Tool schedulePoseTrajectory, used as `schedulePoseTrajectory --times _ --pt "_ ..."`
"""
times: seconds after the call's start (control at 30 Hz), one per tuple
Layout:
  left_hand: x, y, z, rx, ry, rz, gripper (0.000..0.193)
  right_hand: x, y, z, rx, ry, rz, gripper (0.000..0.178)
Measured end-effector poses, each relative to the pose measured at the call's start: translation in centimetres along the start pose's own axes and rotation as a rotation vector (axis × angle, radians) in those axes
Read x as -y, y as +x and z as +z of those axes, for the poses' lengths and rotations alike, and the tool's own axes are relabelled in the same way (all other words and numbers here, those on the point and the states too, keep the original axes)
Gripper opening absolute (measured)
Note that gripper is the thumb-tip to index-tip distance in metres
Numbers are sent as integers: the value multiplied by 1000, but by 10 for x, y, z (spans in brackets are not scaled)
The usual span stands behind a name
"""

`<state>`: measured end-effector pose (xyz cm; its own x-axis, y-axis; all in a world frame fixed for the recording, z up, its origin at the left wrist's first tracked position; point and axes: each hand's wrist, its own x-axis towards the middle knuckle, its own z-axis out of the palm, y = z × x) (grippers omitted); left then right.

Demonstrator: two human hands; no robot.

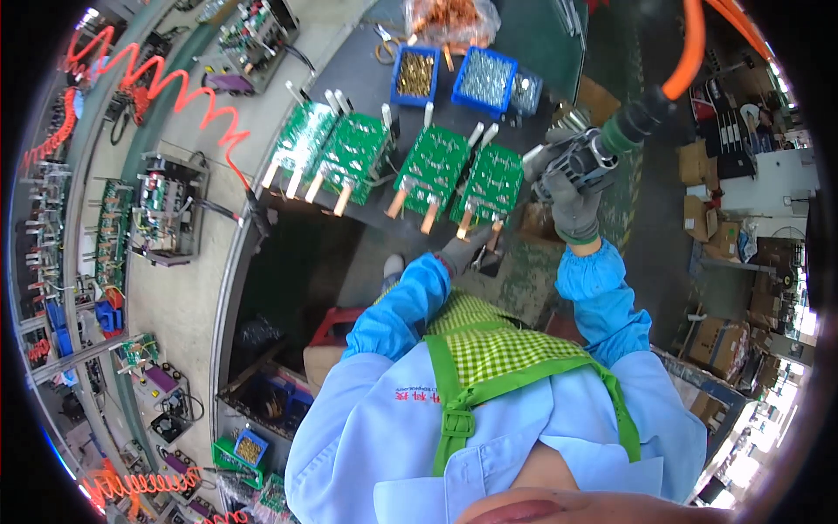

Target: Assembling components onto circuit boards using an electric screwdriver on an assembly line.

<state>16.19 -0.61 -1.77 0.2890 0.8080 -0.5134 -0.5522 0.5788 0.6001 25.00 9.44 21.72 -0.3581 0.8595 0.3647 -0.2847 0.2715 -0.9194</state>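
My left hand point(456, 254), in a grey glove, is just in front of the copper strips of a green circuit board point(491, 182). Its fingers are partly hidden and small, so I cannot make out a grip. Close beside it is a small metal piece point(478, 257). On the right, my gloved right hand point(572, 203) is closed around a grey tool point(578, 164), whose dark green and black end point(624, 127) meets a thick orange hose point(687, 57). Left of that board stand another green board point(434, 159) and a left pair point(356, 147), with copper strips toward me.
Blue bins of brass-coloured point(415, 75) and silver point(485, 80) small parts sit behind the boards, near scissors point(385, 44) and a plastic bag of copper-coloured pieces point(452, 22). Leftward are a coiled red hose point(188, 92) and an electronic unit point(168, 210). Cardboard boxes point(720, 348) stand far right.
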Motion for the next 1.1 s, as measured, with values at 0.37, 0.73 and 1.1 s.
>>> schedulePoseTrajectory --times 0.37,0.73,1.1 --pt "-94 -146 -73 -55 984 2 32 -2 165 -4 265 -1096 -122 47" --pt "-372 -231 -178 -626 687 963 13 -236 237 -16 447 -1856 440 49" --pt "-442 1 -344 -670 1117 513 25 -335 245 3 432 -1889 313 46"
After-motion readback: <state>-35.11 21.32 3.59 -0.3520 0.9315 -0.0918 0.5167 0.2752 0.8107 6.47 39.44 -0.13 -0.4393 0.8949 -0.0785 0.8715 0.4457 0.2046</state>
